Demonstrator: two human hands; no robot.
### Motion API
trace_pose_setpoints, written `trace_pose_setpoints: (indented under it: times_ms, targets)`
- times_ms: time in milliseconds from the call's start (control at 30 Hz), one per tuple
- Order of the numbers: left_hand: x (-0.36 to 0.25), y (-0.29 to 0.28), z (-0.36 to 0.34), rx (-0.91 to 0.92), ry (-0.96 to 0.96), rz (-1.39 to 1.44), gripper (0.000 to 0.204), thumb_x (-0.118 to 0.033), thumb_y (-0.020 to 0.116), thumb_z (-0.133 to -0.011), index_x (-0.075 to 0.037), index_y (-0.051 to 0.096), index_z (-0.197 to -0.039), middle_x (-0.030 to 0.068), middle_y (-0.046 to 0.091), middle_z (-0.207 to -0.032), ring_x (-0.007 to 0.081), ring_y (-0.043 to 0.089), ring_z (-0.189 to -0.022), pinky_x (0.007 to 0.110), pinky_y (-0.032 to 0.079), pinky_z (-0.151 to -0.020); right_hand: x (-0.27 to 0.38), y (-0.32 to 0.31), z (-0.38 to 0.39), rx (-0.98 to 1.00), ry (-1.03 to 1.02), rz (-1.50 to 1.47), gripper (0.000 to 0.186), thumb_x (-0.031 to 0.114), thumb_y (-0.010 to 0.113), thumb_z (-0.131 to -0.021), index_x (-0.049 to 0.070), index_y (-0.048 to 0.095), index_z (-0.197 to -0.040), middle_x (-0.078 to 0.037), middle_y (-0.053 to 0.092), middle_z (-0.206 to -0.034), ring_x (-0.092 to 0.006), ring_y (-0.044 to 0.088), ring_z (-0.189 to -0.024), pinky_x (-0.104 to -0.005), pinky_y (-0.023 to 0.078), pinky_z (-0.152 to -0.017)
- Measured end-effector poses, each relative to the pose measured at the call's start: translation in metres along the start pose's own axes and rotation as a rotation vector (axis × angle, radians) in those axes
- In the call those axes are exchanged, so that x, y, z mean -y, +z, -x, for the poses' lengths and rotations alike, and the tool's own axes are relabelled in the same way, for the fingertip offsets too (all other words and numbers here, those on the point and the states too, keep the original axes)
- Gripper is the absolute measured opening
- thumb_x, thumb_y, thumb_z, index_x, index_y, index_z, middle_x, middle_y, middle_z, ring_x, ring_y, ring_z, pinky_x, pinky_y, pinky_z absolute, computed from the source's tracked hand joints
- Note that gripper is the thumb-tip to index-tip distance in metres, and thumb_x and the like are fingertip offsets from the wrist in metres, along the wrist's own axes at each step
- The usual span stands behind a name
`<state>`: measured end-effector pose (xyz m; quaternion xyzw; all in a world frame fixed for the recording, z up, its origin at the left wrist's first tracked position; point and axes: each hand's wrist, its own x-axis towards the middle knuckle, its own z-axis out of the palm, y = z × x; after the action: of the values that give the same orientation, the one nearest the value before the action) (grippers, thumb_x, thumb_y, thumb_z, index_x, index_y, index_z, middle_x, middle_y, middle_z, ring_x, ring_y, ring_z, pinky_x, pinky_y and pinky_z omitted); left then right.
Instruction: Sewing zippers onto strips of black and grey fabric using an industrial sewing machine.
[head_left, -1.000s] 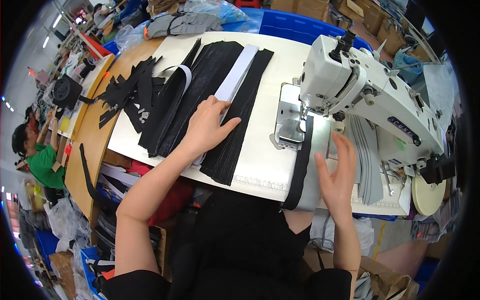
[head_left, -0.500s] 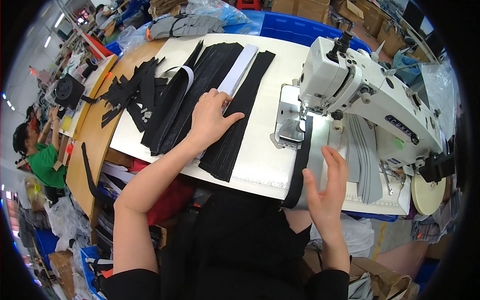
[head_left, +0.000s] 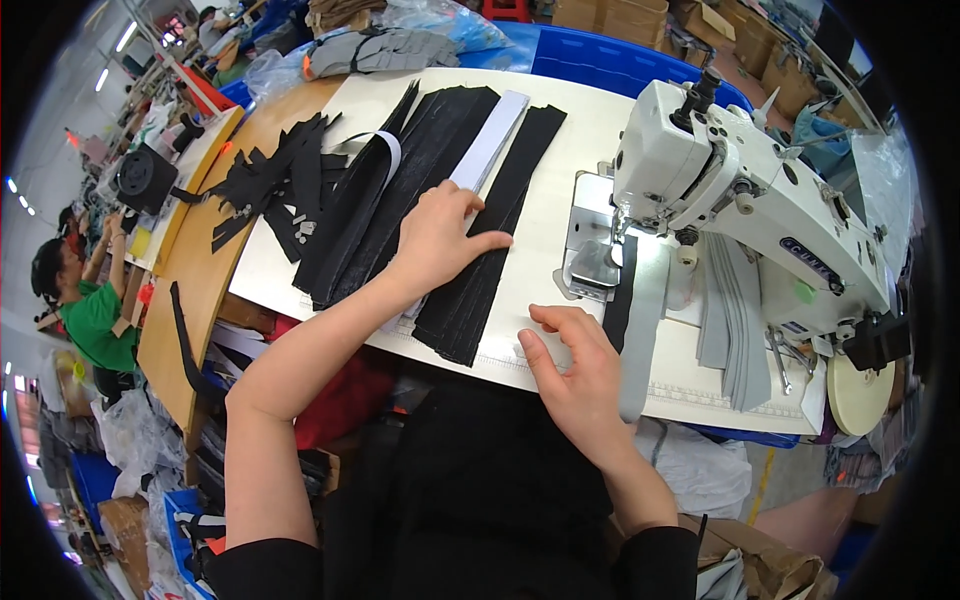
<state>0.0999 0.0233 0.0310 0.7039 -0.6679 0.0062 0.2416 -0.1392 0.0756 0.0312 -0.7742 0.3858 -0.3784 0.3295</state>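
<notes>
My left hand (head_left: pixel 440 238) rests over the stacked strips, its fingertips on a white strip (head_left: pixel 490 143) and its thumb stretched apart over a pile of black fabric strips (head_left: pixel 482 270). Left of it lie more black strips (head_left: pixel 425 150). My right hand (head_left: pixel 582 375) hovers at the table's front edge, thumb and fingers apart, holding nothing. Just right of it, a black strip (head_left: pixel 622 305) lies along a grey fabric piece (head_left: pixel 641 350); both run from under the presser area of a white sewing machine (head_left: pixel 720 165). The fingertips of my left hand are partly hidden.
Several grey strips (head_left: pixel 735 330) lie under the machine arm, near metal tools (head_left: pixel 781 360). Black scraps (head_left: pixel 285 180) and small grey bits sit at the left. A blue bin (head_left: pixel 620 62) stands behind the table. A person in green (head_left: pixel 100 320) works farther left.
My right hand has moved left, off the grey piece and toward the black strip pile. My left hand stays on the strips. The view has shifted slightly.
</notes>
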Motion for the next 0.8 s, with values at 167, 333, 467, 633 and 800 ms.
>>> trace_pose_setpoints:
  times_ms: [167, 333, 467, 633, 800]
  targets:
    - [0.000, -0.004, -0.002, 0.183, -0.160, 0.168, 0.050, -0.038, 0.088, -0.077, -0.002, 0.072, -0.109, 0.0117, 0.073, -0.101, 0.0260, 0.072, -0.093, 0.039, 0.057, -0.082, -0.001, 0.003, 0.003, 0.007, -0.006, 0.028, 0.026, 0.016, 0.075, -0.092, -0.001, 0.070, -0.112, -0.014, 0.071, -0.106, -0.0313, 0.067, -0.098, -0.0388, 0.054, -0.084]
    - [0.007, -0.008, -0.003, 0.232, -0.234, 0.263, 0.056, -0.030, 0.089, -0.076, -0.003, 0.068, -0.120, 0.0105, 0.074, -0.098, 0.0260, 0.072, -0.090, 0.037, 0.057, -0.083, -0.003, -0.001, 0.009, 0.012, 0.016, 0.031, 0.026, 0.015, 0.075, -0.092, -0.002, 0.070, -0.112, -0.015, 0.070, -0.107, -0.0319, 0.067, -0.098, -0.0388, 0.054, -0.085]
    - [0.014, -0.001, 0.001, 0.150, -0.152, 0.268, 0.054, -0.023, 0.090, -0.075, -0.001, 0.070, -0.120, 0.0060, 0.072, -0.092, 0.0108, 0.058, -0.066, 0.027, 0.051, -0.065, -0.001, -0.003, 0.012, 0.019, 0.007, 0.043, 0.027, 0.015, 0.075, -0.092, -0.002, 0.070, -0.113, -0.015, 0.070, -0.107, -0.0324, 0.067, -0.098, -0.0390, 0.054, -0.085]
    - [0.015, -0.012, -0.006, 0.271, -0.270, 0.373, 0.044, -0.017, 0.078, -0.078, -0.002, 0.071, -0.119, 0.0102, 0.075, -0.092, 0.0243, 0.073, -0.086, 0.036, 0.057, -0.084, 0.002, -0.002, 0.015, 0.025, 0.012, 0.027, 0.026, 0.015, 0.075, -0.093, -0.002, 0.070, -0.113, -0.016, 0.070, -0.107, -0.0328, 0.067, -0.098, -0.0391, 0.053, -0.085]
    - [0.018, -0.006, -0.004, 0.193, -0.244, 0.423, 0.032, -0.014, 0.075, -0.080, 0.001, 0.074, -0.108, 0.0114, 0.075, -0.086, 0.0227, 0.074, -0.078, 0.034, 0.058, -0.076, -0.001, 0.001, 0.016, 0.015, -0.006, 0.048, 0.027, 0.016, 0.076, -0.093, -0.002, 0.070, -0.113, -0.015, 0.071, -0.109, -0.0309, 0.068, -0.097, -0.0384, 0.055, -0.083]
